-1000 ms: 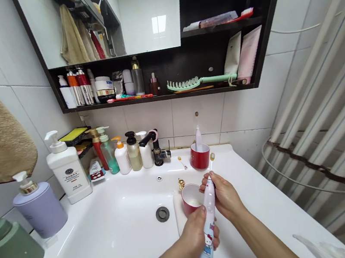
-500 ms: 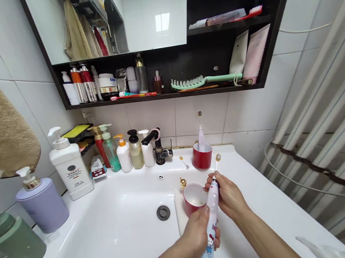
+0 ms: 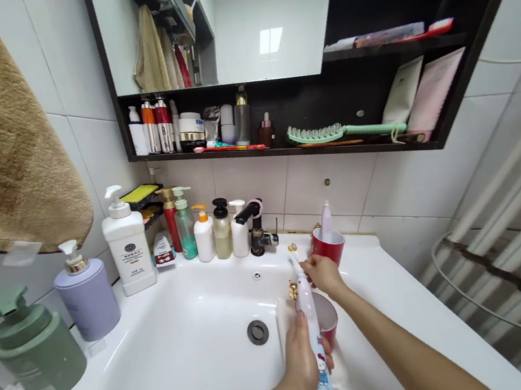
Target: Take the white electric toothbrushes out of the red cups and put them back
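Observation:
My left hand (image 3: 299,357) is closed around a pale pink and blue electric toothbrush handle (image 3: 309,306) with a cartoon cat printed low on it. The handle points up and away over the right side of the basin. At its tip, my right hand (image 3: 322,272) pinches the thin white neck of a brush head (image 3: 295,257); its fingertips partly hide the joint. Beneath the handle stands a red cup (image 3: 328,316) with a pale inside, partly covered by my left hand. Another red cup (image 3: 331,251) behind my right hand holds a pale pink handle (image 3: 327,222).
The white basin (image 3: 185,345) has a drain (image 3: 257,332) and a black faucet (image 3: 256,228). Several pump bottles line the back and left, among them a green one (image 3: 39,355). A mirror cabinet (image 3: 284,157) overhangs the back. Pipes (image 3: 505,209) run along the right.
Both hands and the toothbrush have shifted left relative to the cups. The handle now stands more upright, its tip nearer the faucet. The whole view has also shifted.

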{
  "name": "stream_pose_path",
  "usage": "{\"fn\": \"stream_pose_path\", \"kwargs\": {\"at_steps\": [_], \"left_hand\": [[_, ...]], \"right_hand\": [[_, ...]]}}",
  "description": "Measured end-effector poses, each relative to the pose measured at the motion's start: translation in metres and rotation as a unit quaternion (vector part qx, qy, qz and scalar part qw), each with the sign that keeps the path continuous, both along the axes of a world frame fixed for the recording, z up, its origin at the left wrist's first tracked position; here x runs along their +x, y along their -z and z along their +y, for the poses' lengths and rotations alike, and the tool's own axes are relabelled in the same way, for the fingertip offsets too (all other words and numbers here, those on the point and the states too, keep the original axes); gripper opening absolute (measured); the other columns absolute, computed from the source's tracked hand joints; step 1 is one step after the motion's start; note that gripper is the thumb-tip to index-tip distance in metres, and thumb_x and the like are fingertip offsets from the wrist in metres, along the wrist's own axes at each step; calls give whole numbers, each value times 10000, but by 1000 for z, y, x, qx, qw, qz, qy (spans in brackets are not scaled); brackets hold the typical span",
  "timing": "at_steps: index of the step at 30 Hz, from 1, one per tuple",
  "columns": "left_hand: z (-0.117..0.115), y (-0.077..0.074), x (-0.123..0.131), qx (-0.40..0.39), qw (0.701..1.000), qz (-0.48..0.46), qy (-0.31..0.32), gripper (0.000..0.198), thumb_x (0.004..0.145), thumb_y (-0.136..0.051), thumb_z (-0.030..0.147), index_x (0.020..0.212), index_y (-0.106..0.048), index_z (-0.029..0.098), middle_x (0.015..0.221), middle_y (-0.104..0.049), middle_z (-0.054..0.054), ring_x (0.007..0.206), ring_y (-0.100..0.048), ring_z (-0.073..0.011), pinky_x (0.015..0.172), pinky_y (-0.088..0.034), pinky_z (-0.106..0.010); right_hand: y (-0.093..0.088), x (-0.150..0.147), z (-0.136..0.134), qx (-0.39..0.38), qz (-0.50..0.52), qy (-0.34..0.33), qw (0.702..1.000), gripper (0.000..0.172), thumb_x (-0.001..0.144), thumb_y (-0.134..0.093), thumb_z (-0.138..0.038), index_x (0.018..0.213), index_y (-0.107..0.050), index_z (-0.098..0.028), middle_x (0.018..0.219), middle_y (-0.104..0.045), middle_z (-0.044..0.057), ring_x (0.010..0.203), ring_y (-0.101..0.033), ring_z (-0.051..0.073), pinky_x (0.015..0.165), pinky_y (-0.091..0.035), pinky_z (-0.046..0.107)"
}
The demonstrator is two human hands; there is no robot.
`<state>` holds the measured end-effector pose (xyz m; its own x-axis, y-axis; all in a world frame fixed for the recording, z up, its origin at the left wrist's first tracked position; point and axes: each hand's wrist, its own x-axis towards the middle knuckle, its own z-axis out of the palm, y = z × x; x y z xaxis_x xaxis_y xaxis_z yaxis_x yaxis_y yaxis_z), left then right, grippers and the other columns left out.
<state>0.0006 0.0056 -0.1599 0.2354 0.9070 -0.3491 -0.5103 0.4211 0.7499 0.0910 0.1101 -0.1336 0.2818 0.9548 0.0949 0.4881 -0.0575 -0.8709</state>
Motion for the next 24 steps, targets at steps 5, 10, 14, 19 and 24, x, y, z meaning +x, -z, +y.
{"fn": "stream_pose_path", "kwargs": {"at_steps": [5, 10, 14, 19, 24], "left_hand": [[8, 9, 2, 12, 1000, 23, -2, 630, 501, -271, 693, 756, -406, 134, 401, -363, 61, 275, -293, -43, 340, -200, -192], [12, 8, 3, 32, 999, 30, 8, 713, 487, -253, 707, 859, -405, 118, 400, -369, 53, 277, -295, -51, 335, -200, -195], [12, 5, 3, 25, 999, 28, 12, 715, 479, -281, 701, 887, -380, 122, 394, -366, 57, 279, -311, -60, 332, -202, -195], [10, 5, 3, 23, 998, 46, 32, 656, 504, -260, 692, 811, -388, 127, 390, -380, 51, 266, -310, -55, 330, -204, -196], [4, 5, 4, 44, 995, 63, 56, 604, 496, -251, 696, 713, -369, 145, 387, -375, 53, 262, -319, -53, 319, -213, -194]], "right_hand": [[8, -17, 49, -22, -126, 28, 991, 193, 501, -507, -123, 335, -422, -171, 372, -483, 43, 589, -531, 208, 543, -368, 286], [13, -20, 68, -30, -194, 34, 980, 72, 510, -517, -135, 439, -506, -140, 610, -567, 126, 736, -519, 245, 587, -357, 297], [10, -15, 68, -25, -216, 30, 975, 109, 562, -499, -202, 484, -524, -130, 664, -553, 143, 759, -504, 250, 587, -346, 318], [7, -12, 59, -22, -206, 20, 978, 100, 514, -481, -65, 440, -493, -131, 600, -530, 119, 716, -504, 247, 582, -332, 337], [-3, -3, 32, -13, -146, 6, 989, 158, 497, -462, -34, 389, -449, -148, 468, -463, 37, 620, -504, 194, 566, -345, 305]]}}
